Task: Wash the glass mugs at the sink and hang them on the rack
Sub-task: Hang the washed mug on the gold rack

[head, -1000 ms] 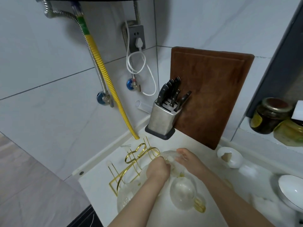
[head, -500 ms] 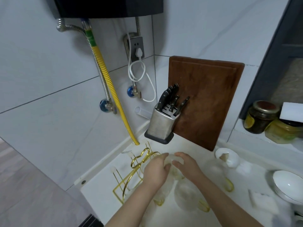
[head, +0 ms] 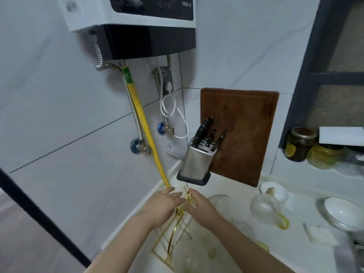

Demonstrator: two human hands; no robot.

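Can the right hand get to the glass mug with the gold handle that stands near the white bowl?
Probably yes. The right hand is at the gold rack, and the counter between it and the glass mug looks bare; nothing stands in the way.

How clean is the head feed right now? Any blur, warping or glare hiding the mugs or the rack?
Head view: lighting soft and even, no harsh glare. Wide-angle warping bends the wall lines and the cutting board. The lower edge is smeared, so the clear mugs by the gold rack nearly vanish; the mug further right reads clearly. Both hands, left hand and right hand, are slightly soft.
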